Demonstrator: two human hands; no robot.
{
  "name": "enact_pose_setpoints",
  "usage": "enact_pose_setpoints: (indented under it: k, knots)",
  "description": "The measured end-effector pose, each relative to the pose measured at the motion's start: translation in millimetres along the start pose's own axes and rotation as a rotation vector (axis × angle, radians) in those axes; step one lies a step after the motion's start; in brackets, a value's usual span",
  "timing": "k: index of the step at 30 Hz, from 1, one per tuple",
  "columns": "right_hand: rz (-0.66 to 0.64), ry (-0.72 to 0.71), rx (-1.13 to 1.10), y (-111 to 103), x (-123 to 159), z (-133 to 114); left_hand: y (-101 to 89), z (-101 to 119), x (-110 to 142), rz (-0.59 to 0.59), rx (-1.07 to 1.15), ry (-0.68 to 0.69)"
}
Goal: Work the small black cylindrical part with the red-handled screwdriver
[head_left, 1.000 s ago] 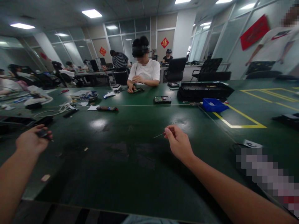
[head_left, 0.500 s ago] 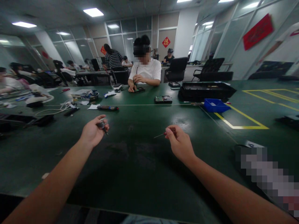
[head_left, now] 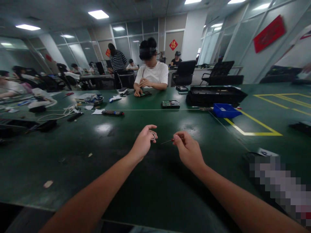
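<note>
My left hand (head_left: 143, 142) is in front of me over the green table (head_left: 145, 191), its fingers curled round a small silver ring-shaped metal part (head_left: 153, 136). The index finger stretches out above the part, which is half hidden by the fingers. Just to the right, my right hand (head_left: 187, 147) grips a small screwdriver (head_left: 167, 141) by its reddish handle. The thin shaft points left towards my left hand, and a small gap separates its tip from the fingers.
Further back lie a hard drive (head_left: 170, 104), a dark pen-shaped tool (head_left: 113, 113), a black tray (head_left: 216, 94) and a blue bin (head_left: 225, 111). A person (head_left: 153, 72) opposite handles a circuit-board device. Cables (head_left: 64, 113) lie at left, a pale scrap (head_left: 48, 184) nearer.
My left hand has moved right, close to the screwdriver tip, carrying the metal part, and has turned so its ring shape shows. The right hand stays almost in place.
</note>
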State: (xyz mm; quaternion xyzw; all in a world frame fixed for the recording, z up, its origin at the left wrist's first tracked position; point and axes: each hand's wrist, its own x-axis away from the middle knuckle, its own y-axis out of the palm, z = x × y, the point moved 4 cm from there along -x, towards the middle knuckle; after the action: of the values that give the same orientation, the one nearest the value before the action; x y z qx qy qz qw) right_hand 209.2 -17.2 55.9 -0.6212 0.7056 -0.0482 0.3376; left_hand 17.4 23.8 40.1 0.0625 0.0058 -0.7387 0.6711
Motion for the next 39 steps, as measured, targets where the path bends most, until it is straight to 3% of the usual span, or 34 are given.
enact_pose_setpoints:
  k: [6,11,15,22,32,39]
  knots:
    - [-0.032,0.002,0.008,2,0,0,-5.6,-25,2,-0.158,-0.408,0.16]
    - [-0.095,0.001,-0.002,6,0,2,-15.1,-33,-3,-0.156,-0.692,0.24]
    - [-0.103,-0.035,-0.009,5,1,2,-14.1,-27,-2,-0.141,-0.731,0.312]
    - [0.046,-0.069,-0.15,-1,6,1,-12.2,-19,2,-0.158,-0.728,0.378]
    - [0.006,-0.044,-0.138,3,1,5,-11.8,-18,2,-0.179,-0.74,0.413]
    - [0.032,-0.056,0.152,-5,1,-3,-12.7,-20,1,-0.204,-0.801,0.447]
